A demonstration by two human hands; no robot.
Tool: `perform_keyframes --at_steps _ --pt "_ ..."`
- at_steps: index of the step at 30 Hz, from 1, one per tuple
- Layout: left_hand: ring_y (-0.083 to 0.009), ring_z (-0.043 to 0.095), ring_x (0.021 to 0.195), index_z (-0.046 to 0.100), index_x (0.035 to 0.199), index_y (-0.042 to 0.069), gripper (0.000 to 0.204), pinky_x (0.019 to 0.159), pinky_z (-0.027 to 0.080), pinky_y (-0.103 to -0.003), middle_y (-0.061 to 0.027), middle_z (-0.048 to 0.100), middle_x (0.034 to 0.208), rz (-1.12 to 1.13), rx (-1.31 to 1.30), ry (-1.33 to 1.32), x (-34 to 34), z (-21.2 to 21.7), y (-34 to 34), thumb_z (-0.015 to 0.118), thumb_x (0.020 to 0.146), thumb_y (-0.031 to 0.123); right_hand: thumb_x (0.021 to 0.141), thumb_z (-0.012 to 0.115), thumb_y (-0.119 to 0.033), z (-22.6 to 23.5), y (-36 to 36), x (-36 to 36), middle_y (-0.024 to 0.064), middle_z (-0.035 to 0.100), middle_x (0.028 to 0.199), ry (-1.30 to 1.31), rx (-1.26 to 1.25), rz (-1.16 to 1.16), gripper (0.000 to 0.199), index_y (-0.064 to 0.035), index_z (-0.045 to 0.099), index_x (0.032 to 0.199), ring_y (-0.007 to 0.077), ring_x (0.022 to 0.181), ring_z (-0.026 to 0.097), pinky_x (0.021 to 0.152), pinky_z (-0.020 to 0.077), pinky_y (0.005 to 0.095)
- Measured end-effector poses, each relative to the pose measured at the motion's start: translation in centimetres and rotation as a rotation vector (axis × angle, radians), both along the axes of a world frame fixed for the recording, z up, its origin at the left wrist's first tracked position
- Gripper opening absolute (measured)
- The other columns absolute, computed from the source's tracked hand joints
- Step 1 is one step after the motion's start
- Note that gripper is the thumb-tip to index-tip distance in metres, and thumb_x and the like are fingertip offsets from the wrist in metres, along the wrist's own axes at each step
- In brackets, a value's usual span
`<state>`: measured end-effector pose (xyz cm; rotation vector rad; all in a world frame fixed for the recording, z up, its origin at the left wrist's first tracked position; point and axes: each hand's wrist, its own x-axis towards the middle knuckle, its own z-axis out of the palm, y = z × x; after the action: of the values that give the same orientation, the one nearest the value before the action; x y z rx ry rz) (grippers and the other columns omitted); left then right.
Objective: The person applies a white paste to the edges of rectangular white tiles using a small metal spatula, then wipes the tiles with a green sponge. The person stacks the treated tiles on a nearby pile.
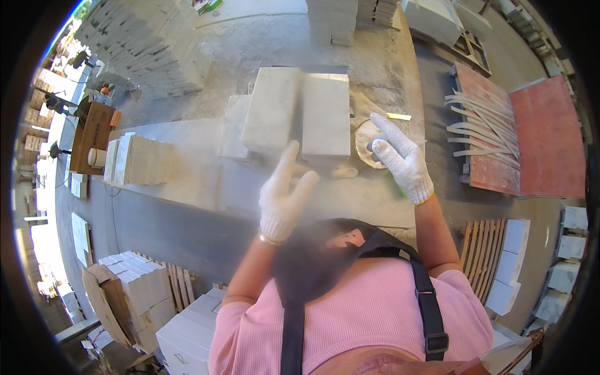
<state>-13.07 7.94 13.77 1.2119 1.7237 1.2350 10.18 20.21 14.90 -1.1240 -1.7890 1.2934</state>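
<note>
Both my hands wear whitish knit gloves. My left hand (281,197) is open, its index finger stretched to the near edge of a pale marble-like tile (272,109), with the thumb apart. Beside it on the right lies a second pale tile or stack (325,115). Past that stack, my right hand (403,161) hovers at a round, beige-rimmed object (362,150). Its index finger and thumb are spread; a small greyish shape shows between them, too unclear to name. Another pale slab (234,127) lies partly under the left tile.
Tile pieces (128,160) stand on the dusty worktable (194,181) at left. Tall tile stacks (147,47) rise at the far left. A yellow strip-like object (399,117) lies beyond my right hand. Pale strips (484,128) rest on a reddish board (544,137) at right.
</note>
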Motion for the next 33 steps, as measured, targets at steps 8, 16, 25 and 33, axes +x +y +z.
perform_keyframes --at_steps 8,16,25,33 --pt "-0.0127 0.069 0.096 0.044 0.150 -0.003 0.068 0.086 0.053 -0.028 -0.0136 0.073 0.114 -0.065 -0.013 -0.418 0.7 1.7 0.5 0.071 0.094 0.025 0.102 0.060 -0.028 0.4 -1.8 -2.1 0.0075 0.068 0.099 0.007 -0.152 0.055 0.061 0.0033 0.042 0.152 0.0103 0.078 0.062 0.071 0.0506 0.0237" --pt "-0.0146 0.066 0.092 0.049 0.149 0.005 0.066 0.076 0.053 -0.027 -0.0076 0.065 0.124 -0.252 -0.101 -0.955 2.2 1.6 0.9 0.071 0.095 0.035 0.098 0.058 -0.014 1.3 -0.6 -1.4 0.0059 0.067 0.094 0.261 -0.284 -0.033 0.046 0.0069 0.055 0.140 0.0090 0.072 0.056 0.062 0.0407 0.0214" --pt "-0.0205 0.061 0.119 0.024 0.161 0.002 0.088 0.090 0.054 -0.032 -0.0157 0.053 0.145 -0.283 0.065 -0.767 3.0 2.6 0.3 0.073 0.094 0.032 0.099 0.060 -0.017 0.1 -4.2 0.6 0.0162 0.067 0.120 0.489 -0.082 -0.175 0.050 0.0042 0.050 0.144 0.0158 0.088 0.063 0.072 0.0474 0.0256" --pt "-0.0203 0.042 0.141 0.028 0.157 -0.006 0.077 0.116 0.033 -0.034 -0.0148 0.044 0.155 -0.001 0.266 -0.962 1.6 4.9 -2.9 0.069 0.094 0.010 0.083 0.075 0.004 1.4 -7.6 -0.2 0.0160 0.069 0.122 0.357 0.166 0.312 0.054 0.0071 0.058 0.134 0.0219 0.108 0.067 0.084 0.0567 0.0386"
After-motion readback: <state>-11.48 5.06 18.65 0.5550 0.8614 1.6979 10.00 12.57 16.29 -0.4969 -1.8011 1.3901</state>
